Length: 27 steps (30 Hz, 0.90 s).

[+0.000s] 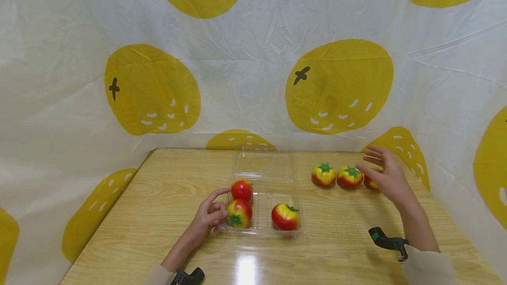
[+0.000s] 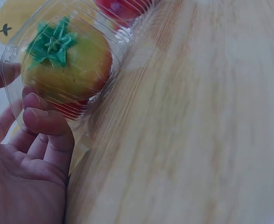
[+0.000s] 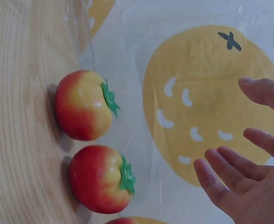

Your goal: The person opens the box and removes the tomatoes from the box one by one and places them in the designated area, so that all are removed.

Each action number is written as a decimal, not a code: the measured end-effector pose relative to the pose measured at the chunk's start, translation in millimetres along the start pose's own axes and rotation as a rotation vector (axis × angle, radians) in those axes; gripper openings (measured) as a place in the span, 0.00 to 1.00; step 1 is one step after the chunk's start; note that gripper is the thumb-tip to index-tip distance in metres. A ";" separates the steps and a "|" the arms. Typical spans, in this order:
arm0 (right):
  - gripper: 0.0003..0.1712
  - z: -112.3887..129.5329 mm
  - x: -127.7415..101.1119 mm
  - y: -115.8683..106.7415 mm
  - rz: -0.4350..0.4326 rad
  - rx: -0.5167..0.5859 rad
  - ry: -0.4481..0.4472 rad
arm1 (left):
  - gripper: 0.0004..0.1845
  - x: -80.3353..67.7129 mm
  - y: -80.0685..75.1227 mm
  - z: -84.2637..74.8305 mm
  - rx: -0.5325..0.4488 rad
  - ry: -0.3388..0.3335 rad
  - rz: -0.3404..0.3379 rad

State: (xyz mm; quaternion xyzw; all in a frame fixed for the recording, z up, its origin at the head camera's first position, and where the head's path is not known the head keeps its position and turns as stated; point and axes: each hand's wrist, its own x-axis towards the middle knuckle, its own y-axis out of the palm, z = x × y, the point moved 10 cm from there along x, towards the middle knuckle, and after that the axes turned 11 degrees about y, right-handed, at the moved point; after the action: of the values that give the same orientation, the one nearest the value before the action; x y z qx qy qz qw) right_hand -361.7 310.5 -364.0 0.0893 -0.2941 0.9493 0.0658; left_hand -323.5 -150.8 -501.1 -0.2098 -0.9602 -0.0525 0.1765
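Note:
On the table is an open clear plastic clamshell container (image 1: pixel 261 232). Inside its left part lie two toy tomatoes, a redder one (image 1: pixel 241 190) behind and a red-yellow one (image 1: pixel 240 213) in front. Another tomato (image 1: pixel 286 217) lies at its right. My left hand (image 1: pixel 207 214) holds the container's left rim with curled fingers, close beside the front tomato (image 2: pixel 71 60). My right hand (image 1: pixel 386 177) is raised with fingers spread, holding nothing. It partly covers the rightmost tomato (image 1: pixel 370 183) of a row; the middle tomato (image 1: pixel 350 177) and left tomato (image 1: pixel 323 175) show fully.
The container's clear lid (image 1: pixel 263 166) lies folded back toward the rear. A white curtain (image 1: pixel 241 87) printed with yellow fruit stands behind the wooden table (image 1: pixel 178 175) and along both sides. Black wrist devices (image 1: pixel 386 241) sit at both sleeves.

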 end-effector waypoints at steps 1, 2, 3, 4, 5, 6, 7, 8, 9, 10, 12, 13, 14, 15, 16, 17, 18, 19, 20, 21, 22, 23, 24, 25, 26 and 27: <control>0.39 2.8 -0.5 1.6 -0.001 0.005 -0.008 | 0.33 -0.1 0.1 -0.2 0.000 0.000 0.001; 0.39 6.0 -1.0 3.0 -0.003 0.012 -0.019 | 0.33 0.0 0.4 -0.5 -0.002 0.002 0.003; 0.38 9.1 -1.7 4.5 -0.003 0.016 -0.028 | 0.33 -0.1 0.5 -0.6 -0.004 0.004 0.004; 0.38 12.3 -2.3 6.0 -0.004 0.020 -0.038 | 0.33 0.0 0.6 -0.9 -0.006 0.006 0.005; 0.37 15.6 -3.0 7.8 -0.003 0.021 -0.048 | 0.33 0.0 0.8 -1.1 -0.008 0.008 0.006; 0.37 18.9 -3.8 10.0 0.001 0.024 -0.056 | 0.34 0.1 1.0 -1.5 -0.010 0.012 0.007; 0.37 22.2 -4.6 12.2 0.005 0.023 -0.063 | 0.34 0.1 1.2 -1.8 -0.011 0.014 0.008; 0.37 25.5 -5.6 14.8 0.013 0.023 -0.069 | 0.34 0.1 1.3 -2.0 -0.012 0.016 0.009; 0.37 28.6 -6.4 17.5 0.022 0.023 -0.074 | 0.34 0.2 1.3 -2.1 -0.011 0.016 0.008; 0.37 31.8 -7.3 20.5 0.032 0.024 -0.081 | 0.34 0.2 1.2 -2.1 -0.010 0.015 0.008; 0.37 37.3 -8.9 27.2 0.058 0.028 -0.089 | 0.34 0.2 0.9 -1.8 -0.010 0.011 0.005; 0.37 39.7 -9.6 30.6 0.070 0.029 -0.093 | 0.34 0.3 0.6 -1.6 -0.010 0.009 0.004; 0.37 41.7 -10.2 34.4 0.083 0.029 -0.097 | 0.34 0.3 0.4 -1.3 -0.010 0.007 0.003; 0.37 43.5 -10.7 38.2 0.095 0.030 -0.101 | 0.34 0.4 0.2 -1.1 -0.010 0.004 0.002; 0.37 44.7 -11.2 42.3 0.109 0.030 -0.101 | 0.34 0.4 0.1 -0.9 -0.010 0.003 0.002; 0.36 45.7 -11.7 46.2 0.120 0.029 -0.103 | 0.34 0.4 -0.1 -0.8 -0.010 0.002 0.001; 0.36 46.6 -12.3 50.2 0.131 0.028 -0.104 | 0.34 0.5 0.0 -0.6 -0.009 0.001 0.002; 0.36 47.8 -12.9 54.1 0.140 0.028 -0.108 | 0.34 0.5 0.1 -0.5 -0.009 0.001 0.003; 0.36 49.0 -13.6 58.0 0.151 0.029 -0.112 | 0.34 0.4 0.2 -0.4 -0.009 0.000 0.004; 0.35 50.6 -14.4 61.4 0.159 0.035 -0.117 | 0.34 0.4 0.3 -0.1 -0.010 -0.001 0.004; 0.35 52.2 -15.3 65.2 0.170 0.039 -0.123 | 0.34 0.3 0.2 0.2 -0.009 -0.002 0.003; 0.35 54.1 -16.2 68.4 0.178 0.042 -0.130 | 0.34 0.2 0.1 0.6 -0.008 -0.003 0.003; 0.35 55.7 -17.2 71.8 0.189 0.044 -0.133 | 0.34 0.1 -0.1 0.9 -0.007 -0.004 0.001; 0.34 57.6 -18.2 75.2 0.200 0.047 -0.136 | 0.33 0.0 -0.2 1.2 -0.006 -0.005 0.000; 0.34 59.4 -19.4 78.7 0.214 0.050 -0.137 | 0.33 0.0 -0.5 1.5 -0.006 -0.007 -0.002; 0.34 60.9 -20.9 82.2 0.232 0.057 -0.135 | 0.33 -0.1 -0.5 1.7 -0.008 -0.010 -0.003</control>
State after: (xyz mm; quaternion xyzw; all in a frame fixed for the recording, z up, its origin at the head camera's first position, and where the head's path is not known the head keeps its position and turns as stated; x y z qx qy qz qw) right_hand -348.0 207.0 -363.9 0.1200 -0.2793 0.9503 -0.0670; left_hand -324.1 -151.1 -502.7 -0.2094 -0.9612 -0.0555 0.1709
